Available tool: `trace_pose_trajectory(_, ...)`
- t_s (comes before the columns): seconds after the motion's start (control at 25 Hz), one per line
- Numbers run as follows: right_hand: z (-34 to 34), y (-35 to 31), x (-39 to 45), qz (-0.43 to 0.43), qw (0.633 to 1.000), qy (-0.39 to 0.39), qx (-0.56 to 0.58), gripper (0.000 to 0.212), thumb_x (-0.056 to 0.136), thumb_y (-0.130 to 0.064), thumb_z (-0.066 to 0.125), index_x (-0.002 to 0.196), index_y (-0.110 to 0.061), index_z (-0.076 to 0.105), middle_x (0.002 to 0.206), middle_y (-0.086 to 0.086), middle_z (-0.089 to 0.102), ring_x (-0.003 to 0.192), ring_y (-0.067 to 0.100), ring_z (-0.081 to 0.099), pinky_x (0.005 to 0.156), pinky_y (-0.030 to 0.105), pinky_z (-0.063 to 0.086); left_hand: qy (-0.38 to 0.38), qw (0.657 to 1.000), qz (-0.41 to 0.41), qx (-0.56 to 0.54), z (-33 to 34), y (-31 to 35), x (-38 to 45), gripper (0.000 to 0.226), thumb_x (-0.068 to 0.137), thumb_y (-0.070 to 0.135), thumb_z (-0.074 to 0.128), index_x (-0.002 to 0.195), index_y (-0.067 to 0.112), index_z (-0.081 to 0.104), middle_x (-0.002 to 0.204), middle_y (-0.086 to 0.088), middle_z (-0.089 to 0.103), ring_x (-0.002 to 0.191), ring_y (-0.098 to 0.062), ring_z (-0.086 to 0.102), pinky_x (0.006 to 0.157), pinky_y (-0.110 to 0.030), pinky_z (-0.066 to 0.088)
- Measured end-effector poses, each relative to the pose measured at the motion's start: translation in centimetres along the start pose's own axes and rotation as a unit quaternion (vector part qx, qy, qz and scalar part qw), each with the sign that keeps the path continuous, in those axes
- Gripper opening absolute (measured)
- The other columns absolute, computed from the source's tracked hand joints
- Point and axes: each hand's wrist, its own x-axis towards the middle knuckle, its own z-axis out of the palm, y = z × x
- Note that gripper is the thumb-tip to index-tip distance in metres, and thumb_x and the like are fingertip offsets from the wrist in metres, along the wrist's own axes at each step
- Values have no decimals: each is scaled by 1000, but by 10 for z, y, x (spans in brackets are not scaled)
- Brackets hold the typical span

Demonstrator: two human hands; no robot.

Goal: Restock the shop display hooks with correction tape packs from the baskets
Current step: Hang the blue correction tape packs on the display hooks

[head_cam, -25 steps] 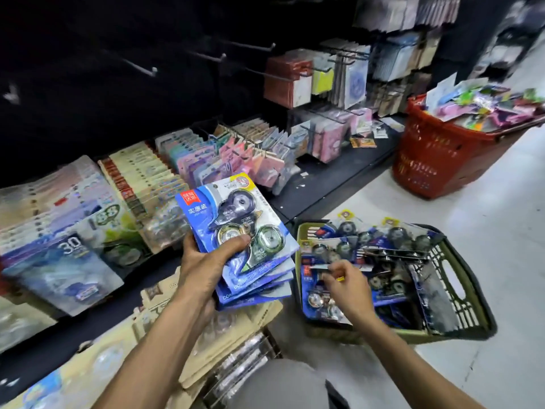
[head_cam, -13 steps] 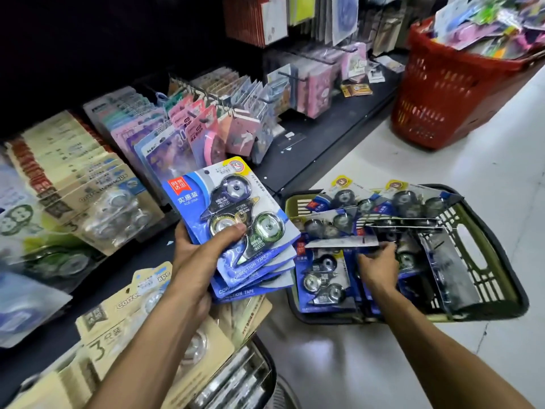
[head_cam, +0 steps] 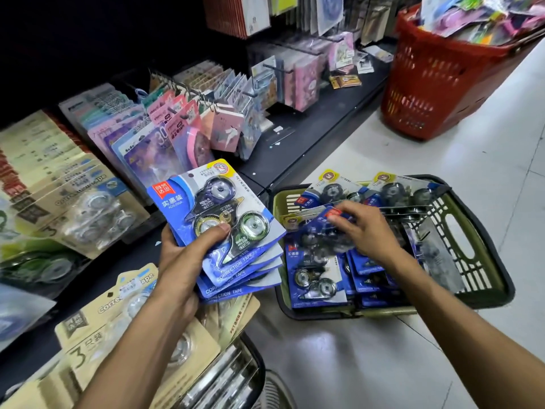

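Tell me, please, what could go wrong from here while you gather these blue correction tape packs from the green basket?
1. The left hand holds a fanned stack of blue packs pinned mainly by the thumb; adding another could let the lower ones slide out.
2. The right hand is lifting a blurred pack from the green basket, where packs overlap loosely, so neighbours might snag and spill onto the floor.
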Motion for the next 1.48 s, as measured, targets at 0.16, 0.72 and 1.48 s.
trace_pose_trajectory(0.16, 17, -6, 21, 35, 986, -108, -124, 34, 92, -41, 67, 118, -20, 71, 110, 1, 74, 101, 21, 68, 89, 41, 52, -6, 1000, -2, 5, 1, 1, -6, 57, 82, 1, 75, 134, 16, 58, 90, 1, 79, 70, -16, 76, 55, -31, 59)
trace_pose_trajectory(0.72, 11, 76, -58, 433, 885, 89, -144, 32, 90, -29, 61, 74, -1, 59, 79, 18, 65, 70, 31, 58, 61, 32, 43, 11, 999, -31, -23, -13, -11, -8, 60, 79, 9, 81, 131, 22, 56, 110, -7, 77, 82, -24, 77, 70, -47, 62)
trace_pose_trajectory(1.48, 67, 2, -52, 318, 929, 106, 160, 17, 91, 1, 65, 98, -14, 67, 102, 12, 74, 78, 19, 64, 62, 30, 49, 30, 997, -15, -69, -29, 15, -17, 60, 80, 1, 78, 133, 17, 54, 97, -9, 77, 77, -28, 75, 72, -51, 63)
